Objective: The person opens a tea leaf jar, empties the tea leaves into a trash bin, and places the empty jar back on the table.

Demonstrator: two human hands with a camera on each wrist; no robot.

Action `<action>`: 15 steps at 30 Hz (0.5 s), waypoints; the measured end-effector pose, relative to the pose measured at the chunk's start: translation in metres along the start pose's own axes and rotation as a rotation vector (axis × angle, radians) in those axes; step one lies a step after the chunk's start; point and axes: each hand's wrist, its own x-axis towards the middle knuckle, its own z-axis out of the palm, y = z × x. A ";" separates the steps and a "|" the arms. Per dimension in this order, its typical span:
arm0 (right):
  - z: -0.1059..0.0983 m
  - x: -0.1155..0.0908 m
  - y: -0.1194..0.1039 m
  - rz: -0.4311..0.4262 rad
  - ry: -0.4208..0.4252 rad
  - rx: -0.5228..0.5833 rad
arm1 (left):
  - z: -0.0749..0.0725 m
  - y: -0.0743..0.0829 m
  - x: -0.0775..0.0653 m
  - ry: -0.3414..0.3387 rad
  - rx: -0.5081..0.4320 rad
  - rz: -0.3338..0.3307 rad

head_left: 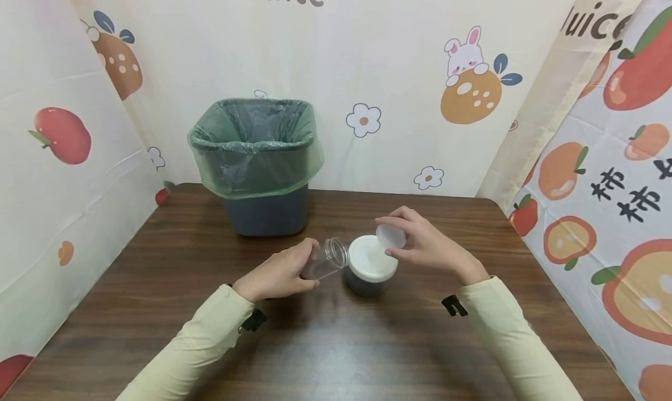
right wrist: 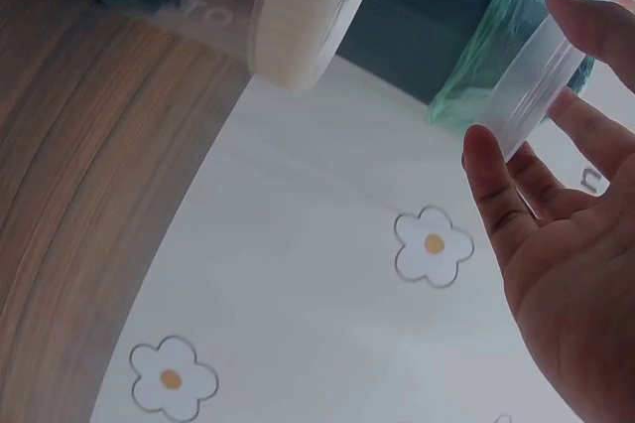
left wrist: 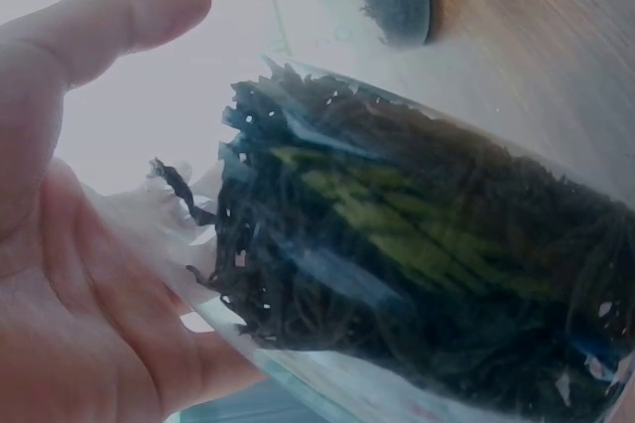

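Note:
My left hand [head_left: 278, 274] grips a clear jar [head_left: 322, 262], tilted with its open mouth to the right. Dark, twisted dried strands [left wrist: 417, 234], resembling tea leaves, fill much of this jar in the left wrist view. Beside the jar's mouth stands a second container [head_left: 362, 285] with dark contents and a white lid [head_left: 370, 258]. Above that lid's right side, my right hand [head_left: 433, 246] pinches a small translucent round cap [head_left: 391, 237] between thumb and fingers. The cap [right wrist: 536, 85] is edge-on in the right wrist view.
A dark bin [head_left: 268, 214] with a green plastic liner [head_left: 252, 173] stands at the back left of the brown wooden table [head_left: 336, 354]. Fruit-printed cloth [head_left: 388, 56] hangs behind the table and along both sides.

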 end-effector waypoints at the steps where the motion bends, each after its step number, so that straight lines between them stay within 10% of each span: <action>1: -0.001 -0.002 0.002 -0.004 0.009 -0.013 | 0.000 0.000 0.000 0.002 0.001 0.002; 15: -0.008 -0.027 0.030 0.106 0.012 -0.050 | 0.002 0.000 0.003 0.008 0.003 0.015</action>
